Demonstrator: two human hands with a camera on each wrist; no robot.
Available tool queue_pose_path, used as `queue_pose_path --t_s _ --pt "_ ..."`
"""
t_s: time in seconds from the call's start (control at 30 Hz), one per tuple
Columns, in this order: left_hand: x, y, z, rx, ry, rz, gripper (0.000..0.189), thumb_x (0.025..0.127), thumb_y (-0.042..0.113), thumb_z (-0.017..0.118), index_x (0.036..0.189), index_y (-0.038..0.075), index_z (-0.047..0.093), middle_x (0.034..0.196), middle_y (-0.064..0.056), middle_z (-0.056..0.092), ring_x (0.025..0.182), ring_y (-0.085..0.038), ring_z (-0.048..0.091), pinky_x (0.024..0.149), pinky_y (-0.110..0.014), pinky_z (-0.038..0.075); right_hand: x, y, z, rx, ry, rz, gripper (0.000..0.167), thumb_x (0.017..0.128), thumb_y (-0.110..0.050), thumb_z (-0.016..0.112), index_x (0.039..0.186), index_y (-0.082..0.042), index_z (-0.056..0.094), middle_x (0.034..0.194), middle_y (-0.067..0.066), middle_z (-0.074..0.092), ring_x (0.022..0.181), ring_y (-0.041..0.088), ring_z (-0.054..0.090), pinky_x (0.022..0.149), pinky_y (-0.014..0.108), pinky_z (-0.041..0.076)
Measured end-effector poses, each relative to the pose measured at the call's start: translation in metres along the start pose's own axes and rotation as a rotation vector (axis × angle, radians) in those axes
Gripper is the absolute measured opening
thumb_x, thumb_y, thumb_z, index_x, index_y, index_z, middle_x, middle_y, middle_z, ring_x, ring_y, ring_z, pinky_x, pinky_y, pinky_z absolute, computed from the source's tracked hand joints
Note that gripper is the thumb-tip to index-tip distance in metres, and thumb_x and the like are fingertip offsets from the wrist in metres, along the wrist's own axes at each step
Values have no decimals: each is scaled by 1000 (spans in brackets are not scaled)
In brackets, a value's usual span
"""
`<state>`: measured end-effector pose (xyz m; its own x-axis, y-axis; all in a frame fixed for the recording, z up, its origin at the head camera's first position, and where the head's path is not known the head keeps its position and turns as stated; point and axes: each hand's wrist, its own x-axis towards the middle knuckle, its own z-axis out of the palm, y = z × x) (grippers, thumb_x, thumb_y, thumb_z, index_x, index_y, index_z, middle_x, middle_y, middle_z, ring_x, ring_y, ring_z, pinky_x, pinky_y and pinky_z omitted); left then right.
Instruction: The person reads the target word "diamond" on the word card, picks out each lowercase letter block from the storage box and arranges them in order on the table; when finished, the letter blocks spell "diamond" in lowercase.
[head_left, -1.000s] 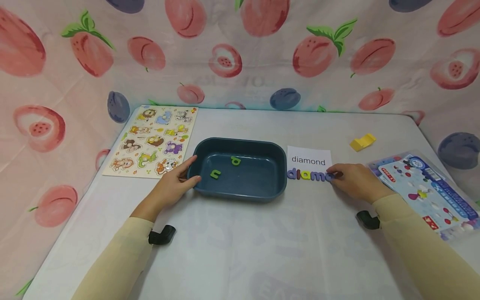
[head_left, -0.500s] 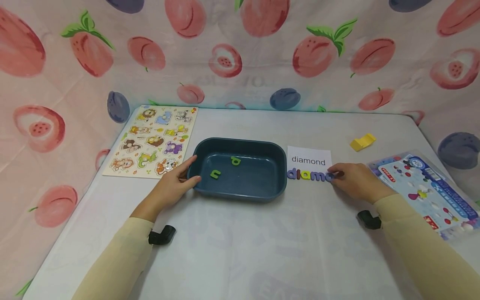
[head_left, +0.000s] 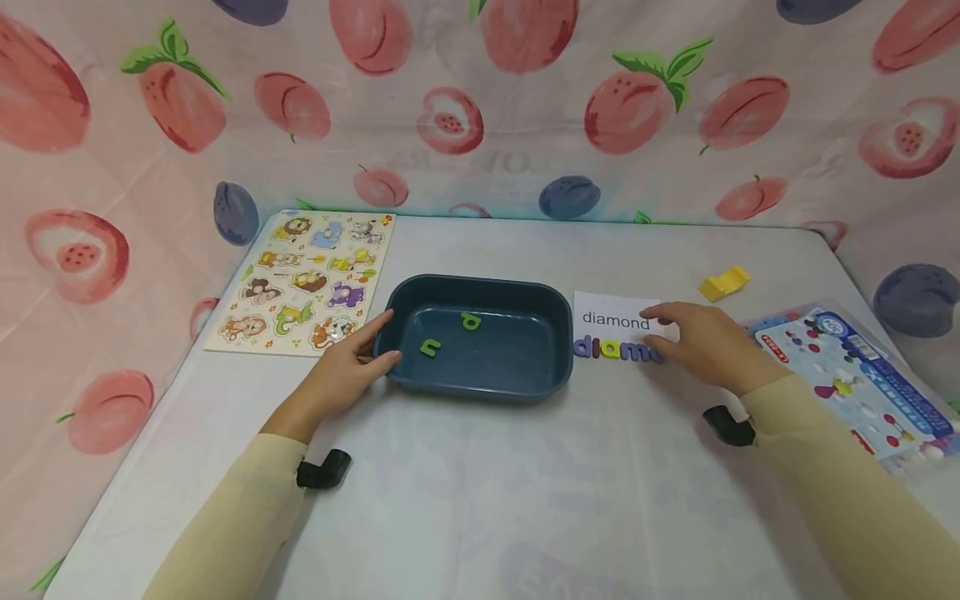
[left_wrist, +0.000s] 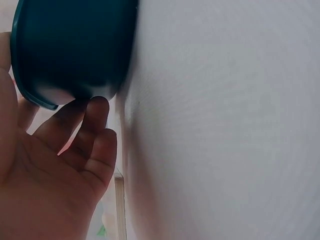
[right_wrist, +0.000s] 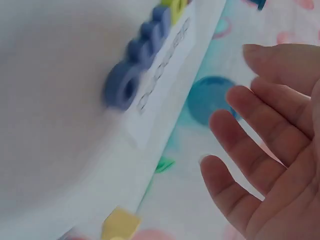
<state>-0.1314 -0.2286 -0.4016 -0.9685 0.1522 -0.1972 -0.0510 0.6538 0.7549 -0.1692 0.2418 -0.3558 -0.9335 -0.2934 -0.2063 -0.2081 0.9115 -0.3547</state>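
Note:
My left hand (head_left: 341, 367) holds the left end of a dark teal tray (head_left: 480, 390), thumb and index finger at its rim. In the left wrist view other fingers (left_wrist: 97, 112) rest against the tray's outer wall (left_wrist: 75, 55). A green letter n (head_left: 431, 347) and another green letter (head_left: 471, 322) lie inside the tray. My right hand (head_left: 701, 342), empty and with fingers spread, hovers by a white card (head_left: 617, 305) printed "diamond". Below that word stand magnetic letters (head_left: 611, 350) spelling "diamo". The purple o (right_wrist: 121, 86) is the row's last letter.
An animal puzzle board (head_left: 307, 283) lies at the back left. A yellow block (head_left: 724, 284) sits at the back right, behind a clear-lidded box (head_left: 855, 375) with a printed sheet. Patterned cloth hangs behind the white table (head_left: 480, 500).
My right hand has let go of the purple letter o and lifted slightly, its thumb and fingers now parted. My left hand and the tray have stayed in place.

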Motion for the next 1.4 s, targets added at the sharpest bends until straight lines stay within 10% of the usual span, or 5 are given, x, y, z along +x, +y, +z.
queue_pose_path --t_s 0.6,1.4 --pt "-1 1 1 -14 4 15 72 98 44 63 160 30 28 159 -14 33 135 -35 46 109 -54 35 19 -75 26 75 211 -476 52 93 -15 72 139 3 56 138 20 58 124 35 58 101 50 46" --pt "-2 1 2 -24 8 12 73 98 42 64 160 28 28 157 -16 37 131 -35 51 108 -54 37 47 -159 73 105 109 -601 48 97 -18 69 139 1 56 140 14 58 129 26 55 106 40 42"
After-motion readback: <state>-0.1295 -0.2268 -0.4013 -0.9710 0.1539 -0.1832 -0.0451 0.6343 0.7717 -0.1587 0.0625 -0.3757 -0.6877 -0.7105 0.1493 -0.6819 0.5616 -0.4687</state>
